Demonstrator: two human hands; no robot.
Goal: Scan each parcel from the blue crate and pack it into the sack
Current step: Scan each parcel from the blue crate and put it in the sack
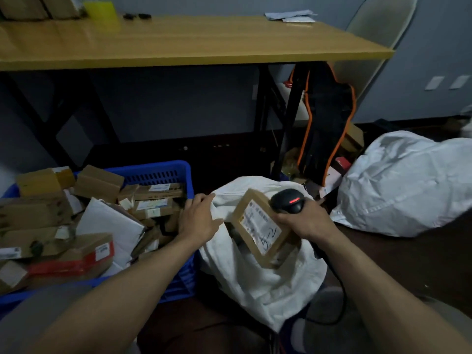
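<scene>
A blue crate [158,170] at the left holds several cardboard and white parcels. To its right an open white sack [268,290] stands on the floor. A brown parcel [260,226], whose white label reads "5-2", lies tilted in the sack's mouth. My left hand [199,218] rests on the sack's left rim with its fingers stretched out and its thumb close to the parcel's corner. My right hand [304,221] grips a black scanner [288,200] with a red light, right beside the parcel's upper right edge.
A wooden table [178,44] with black legs spans the back, with a pale chair [378,26] behind it. A black bag with orange trim [329,123] leans on a table leg. A second, filled white sack [408,187] lies at the right. The scanner's cable [341,290] trails toward me.
</scene>
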